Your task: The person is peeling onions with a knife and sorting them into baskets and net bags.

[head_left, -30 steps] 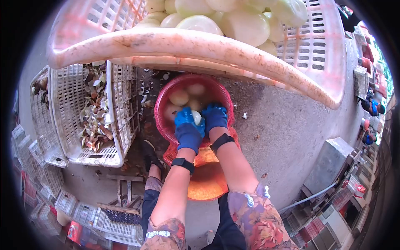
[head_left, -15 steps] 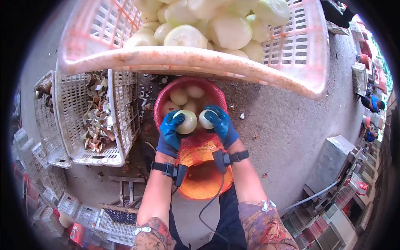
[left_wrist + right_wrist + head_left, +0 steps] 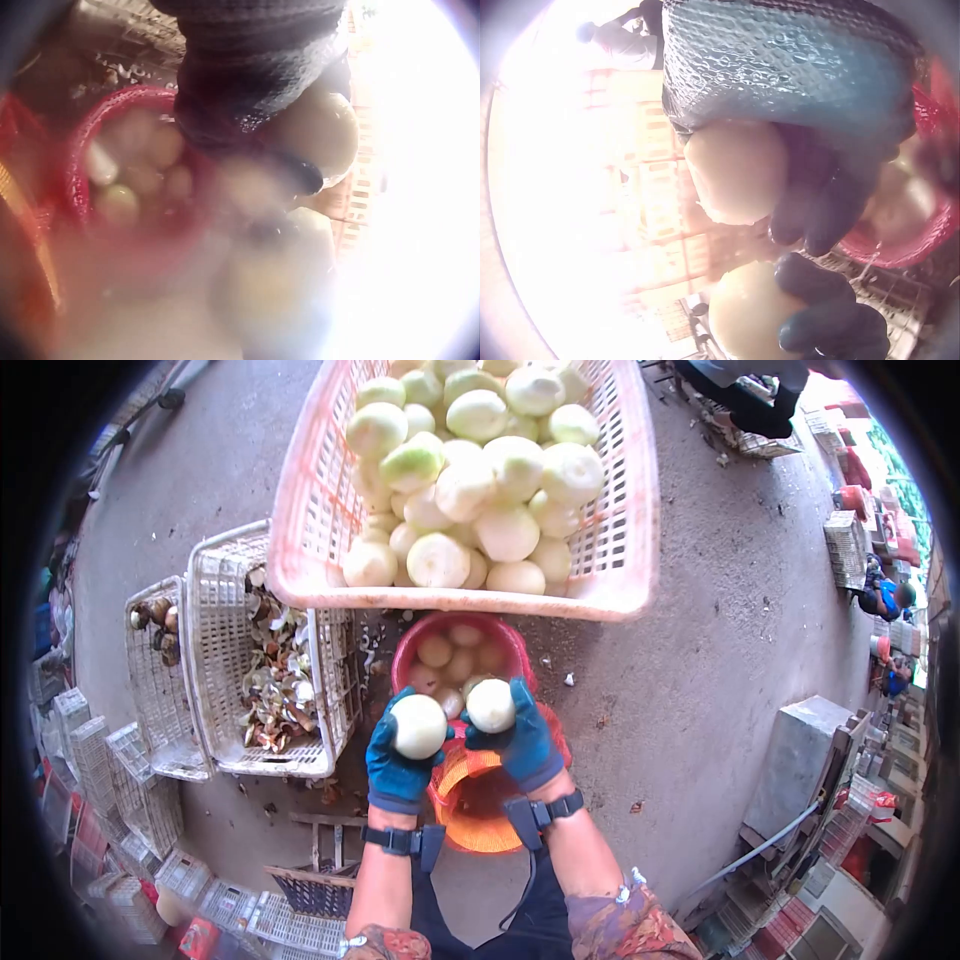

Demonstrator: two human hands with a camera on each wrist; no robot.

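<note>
Both hands wear wet blue gloves and are raised over the near side of a red tub [image 3: 403, 660]. My left hand [image 3: 398, 775] grips a peeled onion [image 3: 418, 727], thumb and fingers wrapped around its sides. A slightly smaller peeled onion [image 3: 490, 706] sits in the grasp of my right hand [image 3: 532, 748], close beside the first. In the right wrist view, the right glove's fingers curl behind its onion [image 3: 739, 169]. Several more pale onions [image 3: 460, 663] lie in the tub. The left wrist view is partly blurred and washed out.
Beyond the tub stands a pinkish-white crate [image 3: 460, 600] heaped with peeled onions. To the left, a white crate [image 3: 275, 765] holds onion skins, with a narrower crate [image 3: 180, 768] beside it. An orange mesh-lined opening [image 3: 485, 838] lies between the tub and the person's legs.
Both hands have come up out of the tub, each now holding an onion, and moved toward the body. The head view has shifted, showing more of the onion crate.
</note>
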